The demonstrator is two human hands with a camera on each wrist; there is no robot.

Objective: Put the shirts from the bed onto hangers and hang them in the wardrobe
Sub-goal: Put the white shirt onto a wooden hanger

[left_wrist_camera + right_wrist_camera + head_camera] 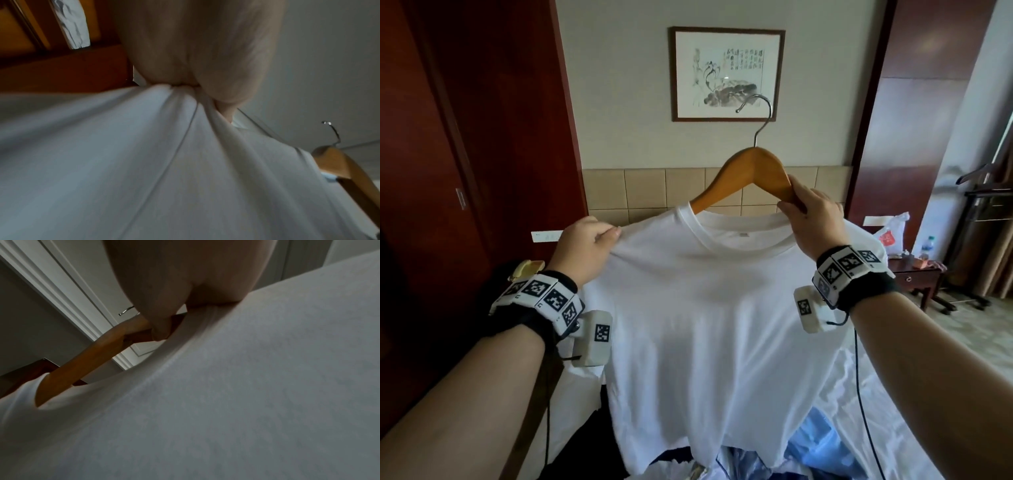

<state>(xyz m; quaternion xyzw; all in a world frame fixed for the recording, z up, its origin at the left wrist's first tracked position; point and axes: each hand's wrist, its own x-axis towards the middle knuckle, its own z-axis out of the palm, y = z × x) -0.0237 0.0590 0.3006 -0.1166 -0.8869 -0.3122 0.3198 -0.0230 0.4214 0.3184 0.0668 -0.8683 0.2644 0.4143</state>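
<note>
White T-shirt [705, 308] hangs in front of me above the bed [914, 411], one shirt held up in the air between my two hands. My left hand [585, 246] pinches the fabric at its left shoulder; from the left wrist view I see the cloth bunched into folds under the fingers [205, 78]. My right hand [815, 222] grips the right arm of the one wooden hanger [753, 171], thumb and fingers curled round the wood just at the collar. The hanger's left arm goes into the neck opening, while its peak and the single metal hook [760, 113] stand clear above the collar, tilted slightly. Below the shirt's hem I make out blue cloth [822, 442] lying on the white bedding; I cannot count how many garments that is. Farther back: one framed ink painting [727, 73] on the wall, and at the right one dark nightstand [917, 277] carrying a plastic bag [893, 233] and a water bottle [928, 246].
</note>
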